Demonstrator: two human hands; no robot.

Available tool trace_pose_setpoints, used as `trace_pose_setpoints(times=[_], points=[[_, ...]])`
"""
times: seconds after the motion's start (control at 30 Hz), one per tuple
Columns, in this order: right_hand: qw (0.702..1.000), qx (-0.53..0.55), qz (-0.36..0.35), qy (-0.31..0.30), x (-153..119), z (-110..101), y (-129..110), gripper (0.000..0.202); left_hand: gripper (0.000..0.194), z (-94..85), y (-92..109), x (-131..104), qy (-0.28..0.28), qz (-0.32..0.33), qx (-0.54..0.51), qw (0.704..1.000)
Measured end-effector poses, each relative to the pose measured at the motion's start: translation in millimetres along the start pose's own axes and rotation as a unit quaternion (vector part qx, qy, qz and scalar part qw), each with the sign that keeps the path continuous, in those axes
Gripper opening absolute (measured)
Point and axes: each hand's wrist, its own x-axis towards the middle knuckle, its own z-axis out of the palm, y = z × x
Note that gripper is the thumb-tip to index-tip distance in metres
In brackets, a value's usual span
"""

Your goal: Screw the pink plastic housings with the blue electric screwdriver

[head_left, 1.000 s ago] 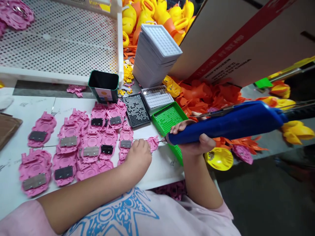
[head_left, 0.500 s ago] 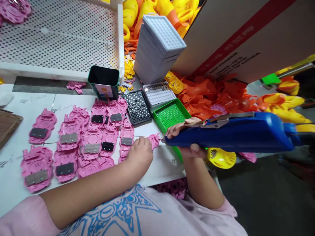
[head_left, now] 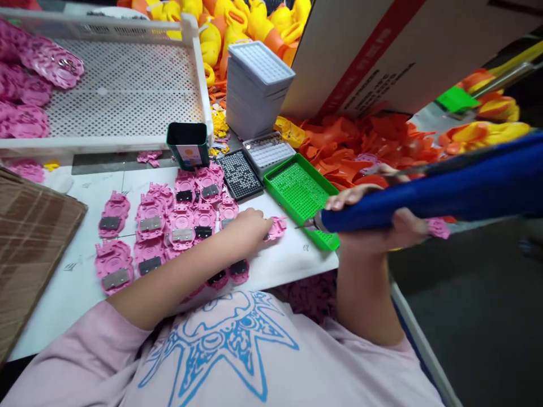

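Observation:
My right hand [head_left: 377,217] is wrapped round a blue electric screwdriver [head_left: 441,189], which lies nearly level with its metal tip pointing left. The tip is over the left part of the green perforated tray [head_left: 303,189], apart from the pink part. Low over the white table, my left hand [head_left: 253,229] has its fingers closed on a small pink plastic part [head_left: 278,228]. Rows of pink parts with grey or black plates [head_left: 181,226] lie left of and beneath my left forearm. A black perforated tray [head_left: 240,174] with small metal pieces sits beyond my left hand.
A dark green cup [head_left: 187,146] and a tall stack of white trays [head_left: 258,90] stand at the back. The white crate [head_left: 123,73] is back left, a cardboard box [head_left: 38,249] at left. Orange parts [head_left: 360,141] and a large carton [head_left: 356,56] are at right.
The screwdriver in my right hand has moved right, its tip now apart from the pink part. My left hand still holds the part. The view has shifted, showing more of the left side.

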Motion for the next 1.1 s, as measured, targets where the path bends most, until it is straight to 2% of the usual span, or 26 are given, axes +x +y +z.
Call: trace_pose_setpoints(times=[0.1,0.2,0.27,0.33,0.4,0.47,0.53,0.63,0.8,0.9,1.1], points=[[0.999,-0.027,-0.001,0.035,-30,-16,-32,0.027,0.048,5.1,23,-7,0.009,0.041,-0.022,0.999],[0.994,-0.092,0.011,0.054,-57,-34,-55,0.033,0.064,20.4,52,-22,-0.003,0.103,-0.056,0.993],[0.991,-0.119,0.005,0.065,-69,-43,-65,0.035,0.050,30.6,62,-39,-0.010,0.183,-0.090,0.979],[0.989,-0.131,0.004,0.069,-75,-48,-69,0.041,0.037,39.0,63,-59,0.012,0.205,-0.104,0.973],[0.988,-0.138,0.014,0.073,-76,-49,-68,0.042,0.032,46.4,57,-79,0.059,0.154,-0.099,0.981],[0.986,-0.143,0.034,0.079,-72,-45,-64,0.035,0.041,54.0,51,-93,0.083,0.063,-0.066,0.992],[0.986,-0.137,0.055,0.078,-68,-39,-57,0.028,0.053,61.5,47,-101,0.076,-0.019,-0.035,0.996],[0.991,-0.091,0.080,0.064,-61,-33,-46,0.022,0.059,69.2,47,-103,0.042,-0.087,-0.029,0.995],[0.993,-0.031,0.104,0.045,-48,-29,-31,0.029,0.064,70.0,50,-101,0.007,-0.149,-0.053,0.987],[0.994,-0.018,0.107,0.028,-37,-24,-28,0.032,0.066,68.0,51,-101,-0.012,-0.165,-0.071,0.984],[0.998,-0.025,0.056,0.029,-11,-12,-19,0.032,0.064,75.3,54,-95,-0.031,-0.125,-0.088,0.988]])
